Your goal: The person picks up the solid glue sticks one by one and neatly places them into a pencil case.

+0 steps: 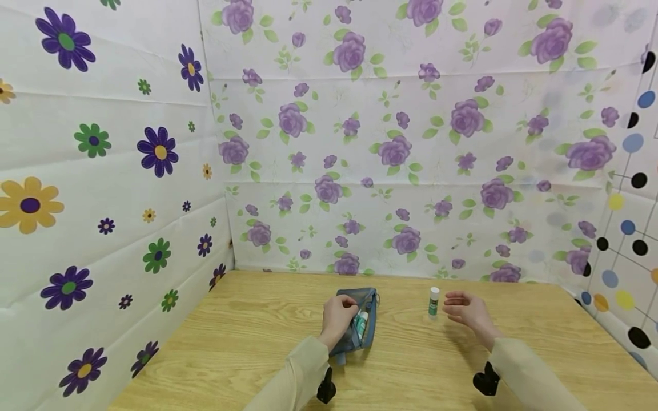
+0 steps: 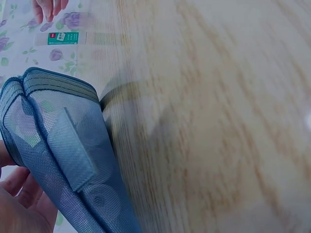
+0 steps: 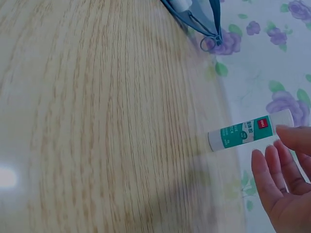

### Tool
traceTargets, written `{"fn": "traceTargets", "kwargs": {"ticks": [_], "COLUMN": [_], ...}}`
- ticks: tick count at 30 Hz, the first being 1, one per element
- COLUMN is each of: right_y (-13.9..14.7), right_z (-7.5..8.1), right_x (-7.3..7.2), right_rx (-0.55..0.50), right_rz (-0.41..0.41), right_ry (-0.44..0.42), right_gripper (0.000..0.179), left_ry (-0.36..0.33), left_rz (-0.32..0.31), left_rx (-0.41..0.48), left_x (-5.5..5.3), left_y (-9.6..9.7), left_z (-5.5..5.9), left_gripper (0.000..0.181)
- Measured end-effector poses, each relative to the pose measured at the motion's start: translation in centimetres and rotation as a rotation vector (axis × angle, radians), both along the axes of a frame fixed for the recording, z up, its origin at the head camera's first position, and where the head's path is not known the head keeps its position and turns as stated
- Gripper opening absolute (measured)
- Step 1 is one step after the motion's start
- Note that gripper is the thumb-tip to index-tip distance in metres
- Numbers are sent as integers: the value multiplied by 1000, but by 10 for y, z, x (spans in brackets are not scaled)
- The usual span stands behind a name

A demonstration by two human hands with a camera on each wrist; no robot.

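Observation:
A blue mesh zip pouch sits on the table with its mouth open, and a green-and-white glue stick shows inside. My left hand grips the pouch at its left edge; in the left wrist view part of that hand is hidden behind the mesh pouch. To the right, another glue stick with a white cap stands upright. Just right of it is my right hand, fingers apart and slightly bent. In the right wrist view the thumb lies close to the cap of the glue stick, seemingly without gripping it.
The wood-grain table ends at a back wall sheet with purple roses. A flower-printed sheet stands on the left, a dotted one on the right. A zipper pull ring hangs from the pouch.

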State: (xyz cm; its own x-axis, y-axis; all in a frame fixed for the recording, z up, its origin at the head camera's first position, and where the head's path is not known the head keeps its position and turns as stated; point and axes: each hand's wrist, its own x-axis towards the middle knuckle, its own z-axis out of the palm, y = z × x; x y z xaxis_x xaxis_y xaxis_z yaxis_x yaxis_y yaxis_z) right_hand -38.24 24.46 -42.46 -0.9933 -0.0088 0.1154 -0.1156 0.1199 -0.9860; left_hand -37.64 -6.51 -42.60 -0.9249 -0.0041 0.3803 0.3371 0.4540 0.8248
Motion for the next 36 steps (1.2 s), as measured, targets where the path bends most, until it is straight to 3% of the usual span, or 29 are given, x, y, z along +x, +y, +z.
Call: {"fn": "traceTargets", "kwargs": {"ticks": [7,10,20,24,33,36], "right_y": [18,21,15,12,-9,-14], "right_z": [-44,-56,-62,-58,-18,-14], "right_x": [-43,-54,-63,-60,-21,-17], "right_rx": [-6,5,19,34,41,43], "right_rz": [-53,-69,-87,-92,2,2], "right_ry": [66,95,248,285,217,203], "right_gripper": [55,61,77,72,64,62], "left_ry": [-1,-5,-12,-3,-6,-7], "left_rz": [2,4,15,10,22,21], "left_rx": [-5,-4,-3,-5,-12,-11], "left_x": [0,0,2,2,1,1], "left_y": [1,1,0,0,-1,-1], "left_z": [0,1,2,2,1,0], "left_gripper": [6,5,5,6,5,5]}}
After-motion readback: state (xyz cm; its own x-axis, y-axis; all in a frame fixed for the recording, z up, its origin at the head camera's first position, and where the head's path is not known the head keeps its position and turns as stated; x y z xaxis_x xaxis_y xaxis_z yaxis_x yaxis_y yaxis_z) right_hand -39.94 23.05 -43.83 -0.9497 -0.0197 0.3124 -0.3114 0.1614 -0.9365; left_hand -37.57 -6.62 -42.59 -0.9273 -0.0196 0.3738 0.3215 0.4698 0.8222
